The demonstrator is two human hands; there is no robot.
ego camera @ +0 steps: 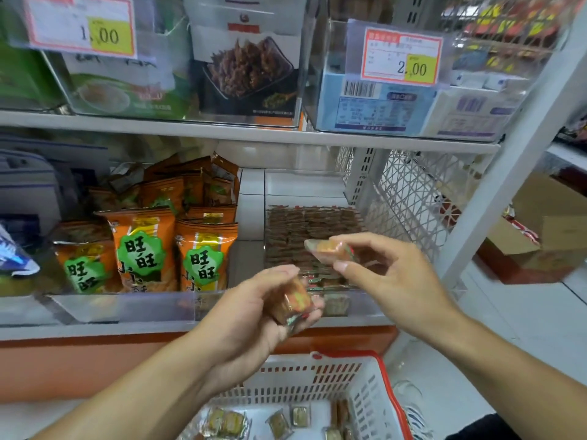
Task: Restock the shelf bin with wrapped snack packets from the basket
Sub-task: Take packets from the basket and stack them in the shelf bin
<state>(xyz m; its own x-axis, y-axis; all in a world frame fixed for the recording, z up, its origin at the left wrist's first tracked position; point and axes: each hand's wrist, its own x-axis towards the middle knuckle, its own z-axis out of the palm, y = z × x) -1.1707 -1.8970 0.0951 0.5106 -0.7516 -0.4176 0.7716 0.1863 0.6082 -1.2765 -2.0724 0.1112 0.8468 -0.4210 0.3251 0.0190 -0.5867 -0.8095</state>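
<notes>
Two packets are in my hands: my right hand (386, 274) pinches one packet (330, 249) above the bin (317, 230), my left hand (254, 315) grips a stack (292, 301). Next I should lower the right one into the rows; more wait in the basket (317, 385).

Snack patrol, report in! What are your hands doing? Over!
Right hand pinches one packet above the shelf bin. Left hand grips more packets. Basket below has packets left. Nothing blocking.
</notes>
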